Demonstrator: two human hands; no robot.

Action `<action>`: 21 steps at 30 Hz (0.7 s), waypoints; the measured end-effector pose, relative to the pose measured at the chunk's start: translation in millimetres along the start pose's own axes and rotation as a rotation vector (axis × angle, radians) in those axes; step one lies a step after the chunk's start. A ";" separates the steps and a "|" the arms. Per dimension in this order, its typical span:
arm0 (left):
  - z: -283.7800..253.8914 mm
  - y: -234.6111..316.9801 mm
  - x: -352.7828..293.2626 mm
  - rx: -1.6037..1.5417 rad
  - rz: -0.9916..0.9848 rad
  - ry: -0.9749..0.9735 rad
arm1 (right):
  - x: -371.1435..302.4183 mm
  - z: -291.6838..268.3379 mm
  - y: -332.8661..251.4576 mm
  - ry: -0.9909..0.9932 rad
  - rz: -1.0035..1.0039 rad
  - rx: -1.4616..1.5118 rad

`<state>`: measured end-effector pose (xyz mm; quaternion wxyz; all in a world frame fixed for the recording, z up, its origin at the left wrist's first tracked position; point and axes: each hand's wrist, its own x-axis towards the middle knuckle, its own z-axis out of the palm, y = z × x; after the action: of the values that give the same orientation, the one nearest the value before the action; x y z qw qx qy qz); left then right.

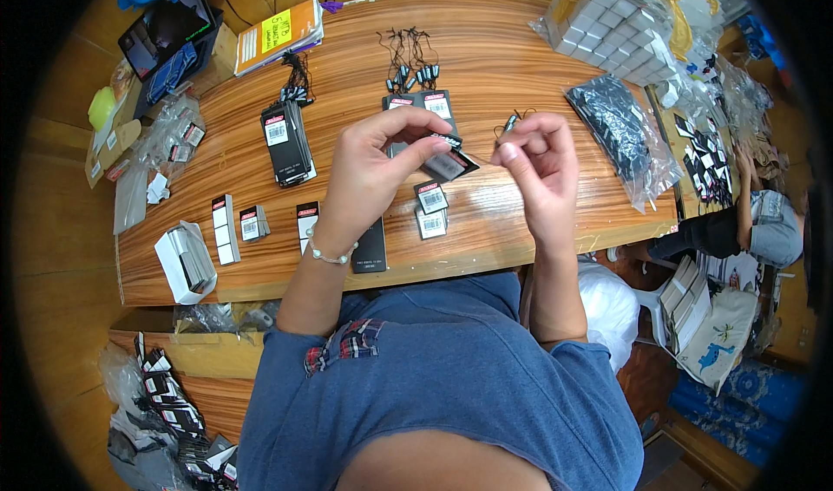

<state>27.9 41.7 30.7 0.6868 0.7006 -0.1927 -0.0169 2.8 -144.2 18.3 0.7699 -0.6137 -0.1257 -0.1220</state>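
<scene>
My left hand (382, 153) pinches dark hang tags (453, 163) between thumb and fingers, above the middle of the wooden table. Just to its right, my right hand (547, 166) is closed at the fingertips on a thin black cord (508, 125), with a small dark piece showing at the fingers. Behind my left hand lie larger black tags (438, 105) with white labels, their looped strings (408, 53) spread toward the far edge. Two small labelled cards (431, 212) lie below the held tags. A long black card (370, 248) is partly covered by my left forearm.
On the left stand a stack of black tags (288, 144), a white box of cards (186, 261) and small card piles (226, 229). A plastic bag of black tags (620, 135) and bagged white boxes (607, 27) are at right. A co-worker (768, 226) sits far right.
</scene>
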 end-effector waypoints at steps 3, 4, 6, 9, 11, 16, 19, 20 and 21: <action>7.9 0.1 0.6 -0.079 -0.011 0.014 | -2.0 3.9 -1.6 -0.074 0.011 -0.106; 9.8 -0.2 0.3 -0.108 -0.013 0.028 | -2.5 4.6 -1.8 -0.083 0.010 -0.110; 10.6 0.1 0.0 -0.086 -0.021 0.014 | -2.4 4.4 -1.9 -0.096 0.007 -0.115; 11.5 0.0 0.1 -0.065 -0.026 0.001 | -2.9 4.6 -3.9 -0.096 0.018 -0.125; 12.0 -0.9 -0.1 -0.072 -0.028 0.003 | -2.9 3.6 -4.2 -0.106 0.024 -0.109; 12.2 -2.7 -0.1 -0.083 -0.034 -0.002 | -3.1 4.9 -4.9 -0.105 0.043 -0.074; 13.2 0.3 0.2 -0.065 -0.048 -0.017 | -3.3 4.0 -3.1 -0.117 0.058 -0.067; 13.1 -0.2 0.4 -0.062 -0.044 -0.027 | -3.7 2.4 -3.4 -0.132 0.073 -0.054; 12.7 -0.8 0.6 -0.058 -0.039 -0.036 | -4.1 1.3 -3.5 -0.148 0.088 -0.040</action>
<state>25.0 29.4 29.3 0.7030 0.6835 -0.1907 -0.0484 -2.3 -143.5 20.4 0.7506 -0.6414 -0.1524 -0.0448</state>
